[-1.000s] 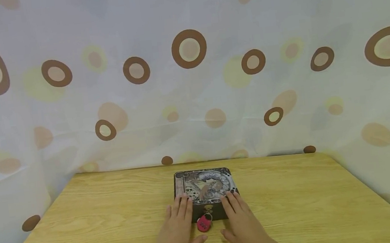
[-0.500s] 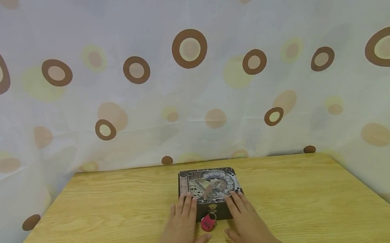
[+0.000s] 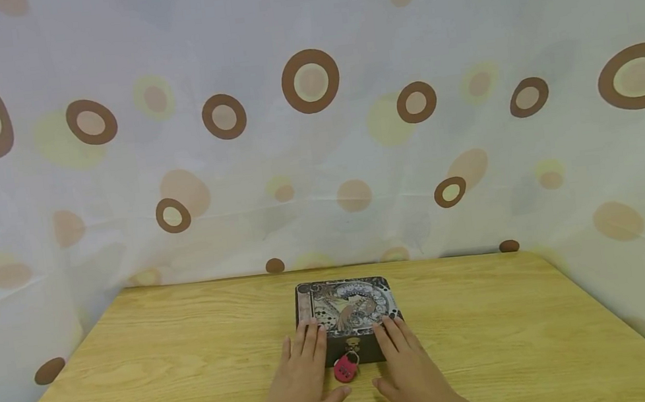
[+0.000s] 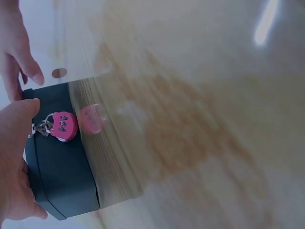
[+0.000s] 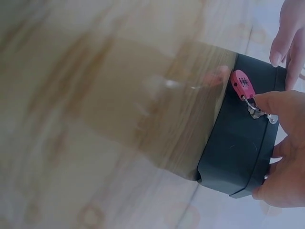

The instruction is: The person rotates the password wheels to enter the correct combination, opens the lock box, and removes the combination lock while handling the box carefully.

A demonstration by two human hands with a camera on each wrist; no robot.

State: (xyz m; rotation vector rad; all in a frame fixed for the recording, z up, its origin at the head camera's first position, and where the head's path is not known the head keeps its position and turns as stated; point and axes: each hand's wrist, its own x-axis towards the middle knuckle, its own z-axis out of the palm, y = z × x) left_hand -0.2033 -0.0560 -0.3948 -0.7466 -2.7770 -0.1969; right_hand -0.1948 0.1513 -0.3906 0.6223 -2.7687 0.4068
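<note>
A dark box (image 3: 352, 300) with an ornate printed lid sits on the table, its lid down. From the clasp on its front hangs a pink combination padlock (image 3: 345, 369), whose number dials show in the left wrist view. My left hand (image 3: 302, 386) rests with straight fingers on the lid's near left edge. At the near right edge, my right hand (image 3: 412, 374) lies the same way, fingertips on the lid. Both thumbs point inward below the padlock in the head view. Neither hand grips anything. Whether the shackle is locked cannot be made out.
The wooden tabletop (image 3: 196, 348) spreads around the box. A pale curtain (image 3: 317, 155) with brown and yellow ovals hangs along the back and both sides of the table.
Between one second and half a second ago, the box slid slightly right together with the padlock and both hands. Since then it has stayed about still.
</note>
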